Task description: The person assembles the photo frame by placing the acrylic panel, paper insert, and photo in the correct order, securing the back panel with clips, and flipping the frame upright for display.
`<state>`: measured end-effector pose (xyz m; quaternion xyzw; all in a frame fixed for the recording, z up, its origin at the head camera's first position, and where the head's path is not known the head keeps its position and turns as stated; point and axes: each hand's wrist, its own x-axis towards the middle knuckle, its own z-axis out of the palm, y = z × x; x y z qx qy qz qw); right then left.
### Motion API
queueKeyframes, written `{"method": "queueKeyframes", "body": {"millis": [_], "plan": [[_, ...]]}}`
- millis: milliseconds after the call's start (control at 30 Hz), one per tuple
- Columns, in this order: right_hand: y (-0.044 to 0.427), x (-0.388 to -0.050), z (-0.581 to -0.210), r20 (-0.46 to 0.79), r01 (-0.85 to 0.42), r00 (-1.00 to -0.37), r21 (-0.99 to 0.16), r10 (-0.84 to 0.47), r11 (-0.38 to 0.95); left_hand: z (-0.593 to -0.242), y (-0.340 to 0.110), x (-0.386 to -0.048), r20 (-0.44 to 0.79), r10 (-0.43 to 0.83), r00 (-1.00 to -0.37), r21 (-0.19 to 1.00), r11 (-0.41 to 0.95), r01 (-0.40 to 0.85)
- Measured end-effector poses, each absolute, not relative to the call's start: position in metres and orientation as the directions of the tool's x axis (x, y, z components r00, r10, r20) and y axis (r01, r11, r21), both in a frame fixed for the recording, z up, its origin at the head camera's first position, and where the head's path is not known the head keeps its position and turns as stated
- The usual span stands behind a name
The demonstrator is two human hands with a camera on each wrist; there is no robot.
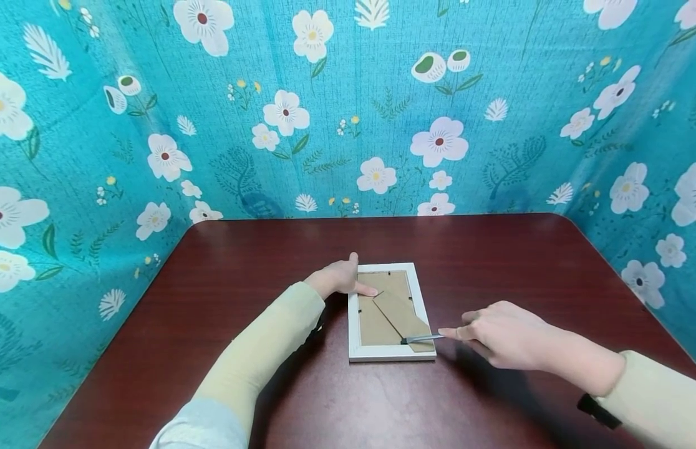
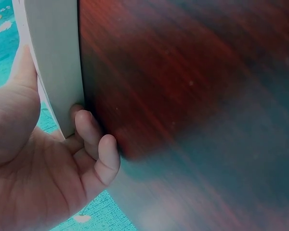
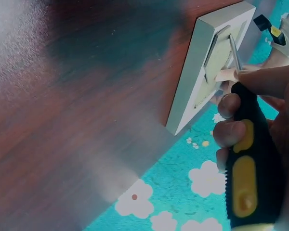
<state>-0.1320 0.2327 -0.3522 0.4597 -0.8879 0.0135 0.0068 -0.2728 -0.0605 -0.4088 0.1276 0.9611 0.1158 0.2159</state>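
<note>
A white picture frame (image 1: 354, 330) lies face down on the table, its brown backing board (image 1: 375, 330) and slanted stand flap (image 1: 405, 315) showing. At the frame's left side, my left hand (image 1: 341, 278) grips the edge, with one digit reaching onto the backing. The left wrist view shows curled fingers (image 2: 89, 130) against the frame's side. My right hand (image 1: 505, 333) holds a screwdriver (image 3: 253, 159) by its black and yellow handle. Its metal shaft (image 1: 425, 338) crosses the flap's lower end, and the dark tip is by the backing's lower edge; exact contact is too small to tell.
Small dark tabs (image 1: 410, 299) sit along the backing's edges. The dark red wooden table (image 1: 258, 249) extends around the frame, with rounded far corners. Behind it hangs a turquoise flowered cloth (image 1: 348, 125), which also runs along both sides.
</note>
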Motion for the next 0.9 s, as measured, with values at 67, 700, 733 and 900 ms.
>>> {"method": "queueKeyframes", "body": {"millis": [67,700,733,900], "plan": [[0.235,-0.131,-0.355,0.036,-0.814,-0.581,-0.039,-0.813,0.579,-0.410,-0.061,-0.273,-0.389,0.295,-0.873,0.275,0.941,0.196],[0.252,-0.146,-0.359,0.219,-0.782,-0.617,-0.057,-0.756,0.621,-0.411,-0.060,-0.273,-0.389,0.282,-0.877,0.248,0.949,0.195],[0.253,-0.148,-0.359,0.224,-0.775,-0.623,-0.053,-0.749,0.629,-0.411,-0.060,-0.272,-0.389,0.283,-0.877,0.250,0.948,0.195],[0.258,-0.157,-0.358,0.216,-0.725,-0.679,-0.045,-0.702,0.687,-0.408,-0.060,-0.272,-0.392,0.289,-0.873,0.267,0.944,0.193]]}}
